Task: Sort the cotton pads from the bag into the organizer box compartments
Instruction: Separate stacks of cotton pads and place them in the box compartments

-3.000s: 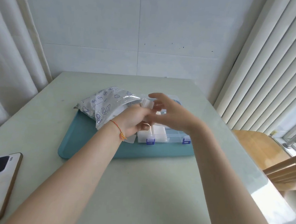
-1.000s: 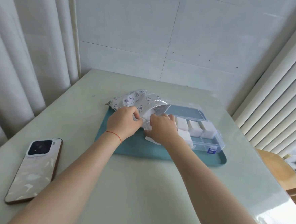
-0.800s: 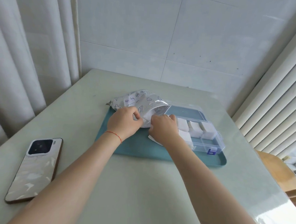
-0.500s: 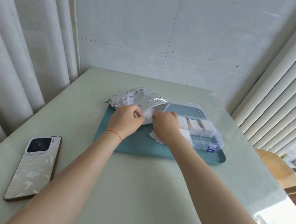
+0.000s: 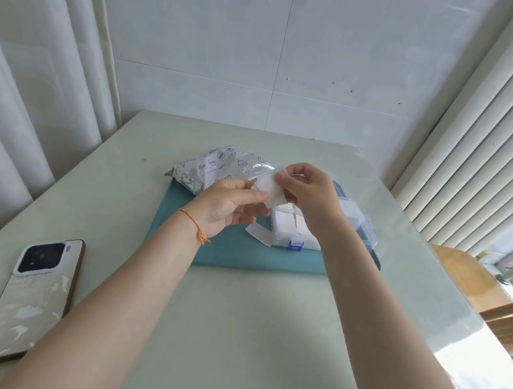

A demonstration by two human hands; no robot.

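**Cotton pad held between both hands above the organizer**

Pale green tabletop (image 5: 239, 330), white tiled wall behind, curtain on one side and vertical blinds on the other: that is the room I am working in.

I have one cotton pad (image 5: 271, 190) raised off the surface. My right hand (image 5: 308, 195) pinches its upper edge between thumb and forefinger, and my left hand (image 5: 228, 206) pinches the opposite side with thumb and fingertips, the other fingers loose. Holding it from two sides, I judge, keeps the thin sheet flat and lets me check that it is a single pad before it goes down.

Just below the grip sits the clear organizer box (image 5: 347, 222), its near compartments already packed with white pads; the far ones are mostly hidden by my right wrist. A blue latch (image 5: 295, 245) faces me. Below and left of the grip a loose pad (image 5: 258, 233) lies on the teal tray (image 5: 230, 253), touching the box, likely a stray to collect.

Behind the grip the printed bag (image 5: 220, 169) lies with its clear mouth turned toward my hands, so each reach is short.

Well off, below my left forearm, a phone (image 5: 29, 300) rests camera-side up, clear of the work.
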